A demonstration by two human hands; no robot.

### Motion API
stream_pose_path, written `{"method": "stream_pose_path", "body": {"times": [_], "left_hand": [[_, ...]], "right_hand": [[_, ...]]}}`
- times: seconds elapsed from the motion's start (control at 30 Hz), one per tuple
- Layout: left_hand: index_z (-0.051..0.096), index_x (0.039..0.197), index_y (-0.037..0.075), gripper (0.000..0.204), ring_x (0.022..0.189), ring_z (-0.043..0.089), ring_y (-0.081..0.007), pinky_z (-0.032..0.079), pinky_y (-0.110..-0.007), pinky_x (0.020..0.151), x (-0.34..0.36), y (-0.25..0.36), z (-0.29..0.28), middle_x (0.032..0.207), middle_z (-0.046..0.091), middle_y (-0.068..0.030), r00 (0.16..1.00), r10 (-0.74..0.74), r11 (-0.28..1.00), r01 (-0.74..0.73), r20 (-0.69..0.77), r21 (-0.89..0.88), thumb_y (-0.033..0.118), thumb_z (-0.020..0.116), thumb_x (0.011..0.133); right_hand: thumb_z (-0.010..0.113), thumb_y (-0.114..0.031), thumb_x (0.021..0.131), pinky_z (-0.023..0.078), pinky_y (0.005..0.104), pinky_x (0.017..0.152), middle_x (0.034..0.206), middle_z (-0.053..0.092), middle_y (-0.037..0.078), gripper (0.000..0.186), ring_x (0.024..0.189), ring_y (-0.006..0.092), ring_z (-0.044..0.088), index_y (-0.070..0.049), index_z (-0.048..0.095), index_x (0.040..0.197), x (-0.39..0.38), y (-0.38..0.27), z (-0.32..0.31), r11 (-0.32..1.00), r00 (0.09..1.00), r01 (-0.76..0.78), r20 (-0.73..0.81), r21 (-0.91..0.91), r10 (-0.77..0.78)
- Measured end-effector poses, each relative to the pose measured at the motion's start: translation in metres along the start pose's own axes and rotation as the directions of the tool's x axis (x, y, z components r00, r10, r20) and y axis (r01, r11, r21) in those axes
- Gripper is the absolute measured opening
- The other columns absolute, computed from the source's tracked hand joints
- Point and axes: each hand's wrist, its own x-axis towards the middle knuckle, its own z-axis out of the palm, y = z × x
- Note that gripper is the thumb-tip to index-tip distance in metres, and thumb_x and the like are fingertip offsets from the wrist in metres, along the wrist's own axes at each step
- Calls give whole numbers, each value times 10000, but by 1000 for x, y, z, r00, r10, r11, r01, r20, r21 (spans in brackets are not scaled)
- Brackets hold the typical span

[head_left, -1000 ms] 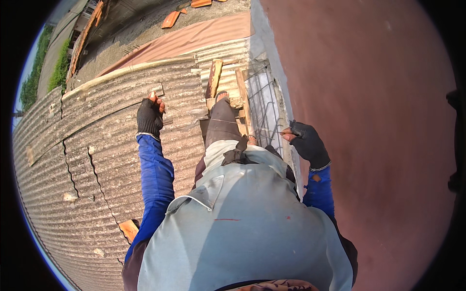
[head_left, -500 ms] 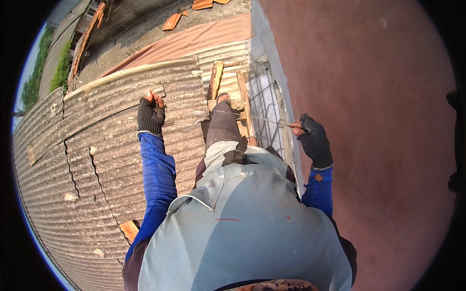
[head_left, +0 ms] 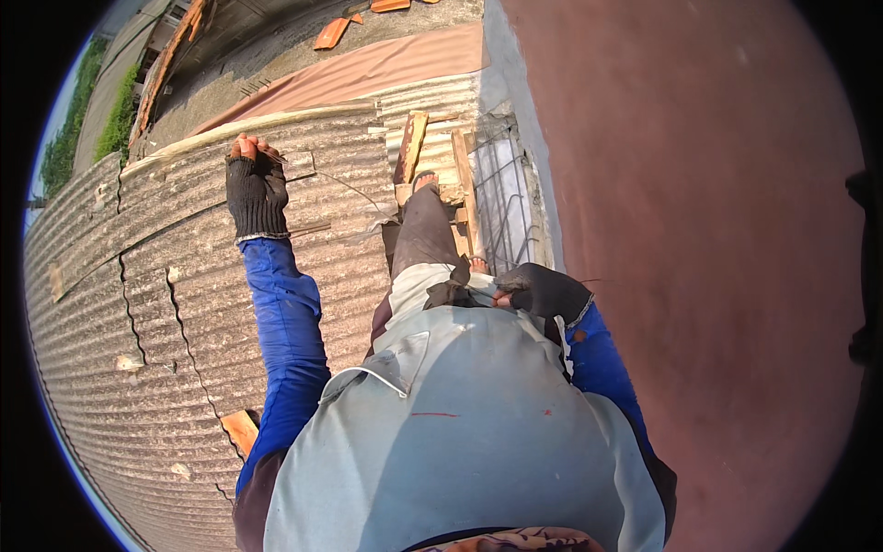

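Observation:
My left hand (head_left: 258,193), in a dark fingerless knit glove, is raised over the corrugated roof with its fingers closed. A thin wire (head_left: 353,190) runs from these fingers and curves loosely toward my knee. My right hand (head_left: 543,293), gloved the same way, is at my waist beside the dark knotted cloth (head_left: 450,287), its fingers curled at the hem of my light grey shirt (head_left: 487,396). What those fingers grip is hidden. A short, thin dark end (head_left: 590,280) sticks out behind the right hand.
Grey corrugated sheets (head_left: 221,313) spread to the left. Wooden boards (head_left: 465,189) lie by my sandalled foot (head_left: 426,180), next to a steel rebar grid (head_left: 506,202). A reddish-brown surface (head_left: 699,276) fills the right side. Broken orange tiles (head_left: 333,33) lie far ahead.
My right hand has come in from the right to my waist. My left hand has moved outward and slightly forward. The wire, earlier stretched between both hands, now hangs slack from the left.

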Motion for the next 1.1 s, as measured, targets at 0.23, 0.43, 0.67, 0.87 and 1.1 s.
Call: {"method": "stream_pose_path", "body": {"times": [0.23, 0.43, 0.67, 0.87, 1.1], "left_hand": [[559, 951, 56, 142, 697, 548, -131, 480, -251, 609, -3, -14, -33, 827, 574, -26, 970, -234, 947, 212, 68, 242, 187, 612, 942], [573, 1045, 74, 123, 828, 609, -153, 565, -263, 717, -43, -16, 10, 922, 612, -42, 923, -297, 939, 330, 245, -102, 142, 586, 944], [596, 1028, 39, 114, 787, 638, -199, 566, -300, 735, 4, 0, -3, 908, 649, -85, 973, -231, 966, 227, -17, -126, 119, 575, 949], [565, 1098, 31, 195, 750, 586, -158, 545, -352, 771, 27, -2, -64, 841, 589, -40, 906, -229, 971, 239, -357, -15, 165, 571, 956], [565, 1135, 60, 245, 802, 590, -185, 550, -347, 739, 29, 14, -66, 888, 576, -33, 942, -269, 922, 313, -202, 229, 236, 568, 965]], "right_hand": [[655, -263, 895, 343, 198, 551, 669, 493, -31, 298, 592, 42, 425, 33, 646, 928, -31, -26, -39, 805, 772, 261, -616, 532, 157], [646, -208, 848, 461, 313, 625, 771, 659, 85, 213, 661, 192, 604, -23, 698, 941, -14, 19, -52, 956, 522, -258, -813, 140, 259], [659, -258, 819, 479, 357, 708, 815, 677, 184, 285, 741, 273, 629, -21, 700, 973, -1, 22, -13, 987, 987, -156, -45, -31, 155], [661, -311, 854, 464, 274, 626, 688, 622, 60, 340, 638, 126, 564, 24, 698, 900, -29, -2, -40, 993, 983, -38, -175, 111, 57], [645, -240, 863, 393, 239, 569, 659, 511, -33, 253, 599, 72, 461, 0, 684, 932, -40, 3, -42, 942, 910, -177, -317, 285, 266]]}}
